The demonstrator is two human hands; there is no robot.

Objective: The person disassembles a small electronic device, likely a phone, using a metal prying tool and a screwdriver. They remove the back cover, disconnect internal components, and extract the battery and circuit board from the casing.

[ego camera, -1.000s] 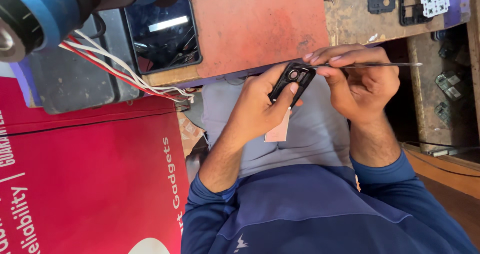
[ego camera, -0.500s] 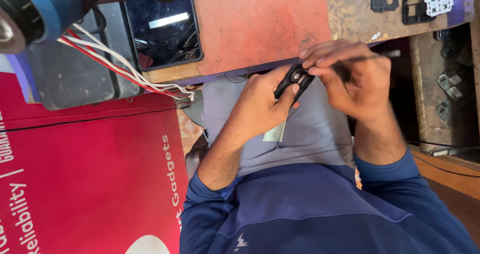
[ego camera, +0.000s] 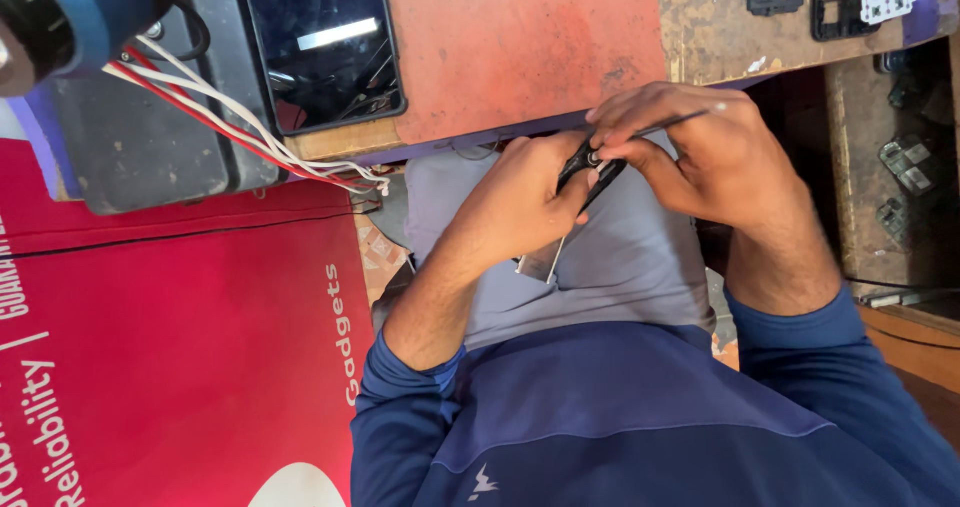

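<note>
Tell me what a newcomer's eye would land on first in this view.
First, the two hands meeting mid-frame: the left hand grips a small black part while the right hand sets a thin metal tool against it, above the grey-clad lap. Next, the big red panel fills the lower left. Red and white wires cross a dark device toward the worn reddish bench mat above.

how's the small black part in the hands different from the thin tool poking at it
The small black part is short, broad and dark, pinched in the left hand; the thin tool is long, slim and metallic, held pen-like by the right hand. The part is mostly hidden by fingers, while the tool's shaft sticks out clear of them. Both are held over the lap near the bench edge, meeting at the tool's tip.
</note>
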